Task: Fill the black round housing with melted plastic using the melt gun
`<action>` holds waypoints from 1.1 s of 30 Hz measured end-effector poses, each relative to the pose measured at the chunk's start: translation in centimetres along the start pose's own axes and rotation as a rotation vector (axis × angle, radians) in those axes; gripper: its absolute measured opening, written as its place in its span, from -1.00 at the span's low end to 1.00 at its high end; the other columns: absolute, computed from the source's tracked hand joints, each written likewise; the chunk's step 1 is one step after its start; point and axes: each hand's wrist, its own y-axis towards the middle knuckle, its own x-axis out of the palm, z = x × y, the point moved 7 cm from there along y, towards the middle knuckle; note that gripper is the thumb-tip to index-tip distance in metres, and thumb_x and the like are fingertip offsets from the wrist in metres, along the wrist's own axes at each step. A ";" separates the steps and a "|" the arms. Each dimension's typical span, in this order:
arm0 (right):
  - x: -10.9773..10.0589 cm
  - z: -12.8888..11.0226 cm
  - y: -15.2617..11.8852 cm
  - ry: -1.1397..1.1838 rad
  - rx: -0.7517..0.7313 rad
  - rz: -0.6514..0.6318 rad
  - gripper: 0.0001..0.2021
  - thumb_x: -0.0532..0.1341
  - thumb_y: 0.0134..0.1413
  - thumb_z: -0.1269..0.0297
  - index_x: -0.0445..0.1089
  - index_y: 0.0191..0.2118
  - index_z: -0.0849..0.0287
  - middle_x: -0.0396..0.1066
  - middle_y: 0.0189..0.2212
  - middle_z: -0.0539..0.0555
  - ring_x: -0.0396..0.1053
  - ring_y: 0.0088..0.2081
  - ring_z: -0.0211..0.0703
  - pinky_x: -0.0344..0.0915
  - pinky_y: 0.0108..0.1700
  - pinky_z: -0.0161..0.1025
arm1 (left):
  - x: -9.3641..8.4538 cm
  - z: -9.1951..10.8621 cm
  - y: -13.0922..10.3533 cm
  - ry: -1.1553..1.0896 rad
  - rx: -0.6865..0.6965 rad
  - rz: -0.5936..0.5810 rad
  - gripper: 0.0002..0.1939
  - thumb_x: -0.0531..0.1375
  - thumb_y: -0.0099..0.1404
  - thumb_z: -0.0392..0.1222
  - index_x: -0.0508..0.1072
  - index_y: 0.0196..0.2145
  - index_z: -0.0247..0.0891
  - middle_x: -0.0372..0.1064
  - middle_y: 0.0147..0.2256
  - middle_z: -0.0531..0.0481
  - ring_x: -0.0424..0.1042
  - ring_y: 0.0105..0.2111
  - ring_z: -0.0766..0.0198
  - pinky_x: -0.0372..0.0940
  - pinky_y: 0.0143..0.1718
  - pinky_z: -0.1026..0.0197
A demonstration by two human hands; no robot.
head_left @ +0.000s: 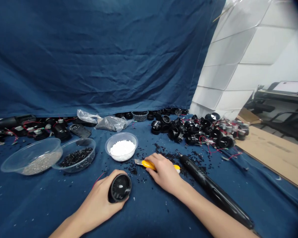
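Observation:
My left hand (105,195) is wrapped round a black round plastic housing (121,187), whose open end faces up toward the camera. A thin red wire shows beside that hand. My right hand (164,170) has its fingers closed on a yellow utility knife (148,164) with its blade out, pointing left, low over the cloth. Just behind the hands is a clear bowl (121,156) of small white pieces. Right of my right hand lies a long black electric screwdriver (216,191), its tip toward the back. Small black bits are scattered around the knife.
At the left stand a bowl of silvery screws (11,167) and a bowl of black screws (74,168). Plastic bags (111,123) lie behind. Black housings with wires (191,129) are heaped back right, beside cardboard (275,152). A blue cloth (94,56) hangs behind.

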 end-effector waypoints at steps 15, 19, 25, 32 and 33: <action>-3.5 -4.4 -1.7 0.310 -0.258 0.172 -0.68 -0.07 0.34 0.41 0.16 0.15 0.19 0.33 -0.07 0.18 0.32 -0.07 -0.12 0.32 -0.03 -0.15 | -0.8 -0.8 0.0 -0.019 -0.049 0.068 -0.69 0.19 0.15 -0.28 0.30 -0.12 -0.13 0.43 -0.23 0.10 0.44 -0.23 0.25 0.28 -0.16 0.25; -2.5 -6.6 -2.8 0.358 -0.352 0.028 -0.69 -0.05 0.34 0.41 0.21 0.13 0.25 0.38 -0.17 0.18 0.36 -0.20 -0.15 0.35 -0.15 -0.20 | -1.2 -1.4 -0.1 -0.036 -0.044 0.099 -0.63 0.19 0.16 -0.28 0.27 -0.06 -0.12 0.43 -0.20 0.09 0.45 -0.23 0.26 0.30 -0.19 0.27; -1.2 -6.3 -2.7 0.327 -0.348 -0.034 -0.68 0.02 0.35 0.19 0.38 -0.06 0.32 0.44 -0.35 0.13 0.37 -0.38 -0.20 0.26 -0.32 -0.29 | -1.9 -1.7 -0.2 0.012 -0.032 0.156 -0.60 0.22 0.15 -0.25 0.26 -0.05 -0.10 0.43 -0.19 0.11 0.46 -0.22 0.27 0.30 -0.19 0.31; -0.2 -5.8 -2.8 0.257 -0.280 -0.299 -0.56 0.35 -0.10 -0.13 0.35 -0.37 0.18 0.32 -0.51 -0.09 0.19 -0.51 -0.34 0.03 -0.45 -0.35 | -2.6 -2.7 0.3 0.114 -0.073 0.148 -0.62 0.25 0.13 -0.20 0.29 -0.08 -0.10 0.44 -0.22 0.12 0.46 -0.25 0.23 0.29 -0.18 0.25; 0.2 -5.9 -3.2 0.234 -0.285 -0.366 -0.52 0.38 -0.21 -0.17 0.32 -0.39 0.16 0.30 -0.50 -0.11 0.17 -0.51 -0.35 0.00 -0.46 -0.35 | -2.8 -2.9 0.3 0.120 -0.080 0.156 -0.62 0.25 0.13 -0.18 0.30 -0.09 -0.10 0.44 -0.23 0.12 0.47 -0.26 0.23 0.28 -0.19 0.25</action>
